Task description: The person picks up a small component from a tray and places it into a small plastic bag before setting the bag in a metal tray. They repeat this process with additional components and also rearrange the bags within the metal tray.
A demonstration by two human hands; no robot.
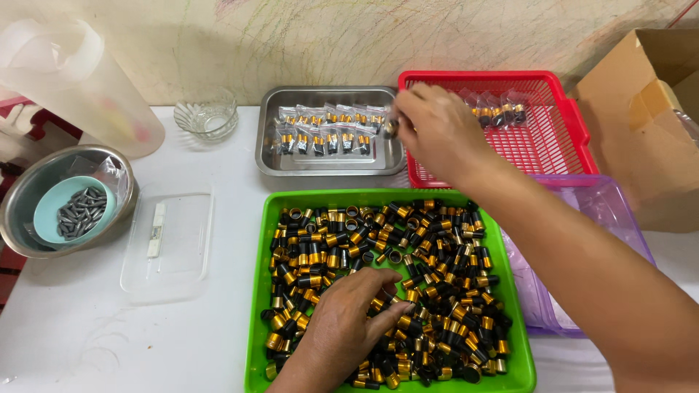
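Green plastic tray (256, 291), head view: it sits at the near edge of the white table (80, 327) and is filled with a loose heap of small black-and-gold cylindrical caps (437, 269). The left hand (342, 324) lies palm-down on this heap, its fingers curled and pressed into the caps; whether any cap is actually pinched between them cannot be told. The right hand (433, 131) is raised beyond the tray, over the gap between the steel tray (266, 145) and the red mesh basket (561, 124), with its fingertips pressed together on one small dark cap (391, 128). The steel tray holds a row of small clear bags (328, 135), each with black-and-gold caps inside; a few similar bags (499, 113) lie at the back of the red basket. A purple transparent tray (611, 211) stands just right of the green one, partly under the right forearm. At the left are a clear lid (182, 247), a steel bowl (22, 196) holding a teal dish (51, 207) of grey metal pellets (81, 211), a cut-glass dish (207, 116) and a translucent jug (80, 87). A cardboard box (641, 109) stands at the far right.
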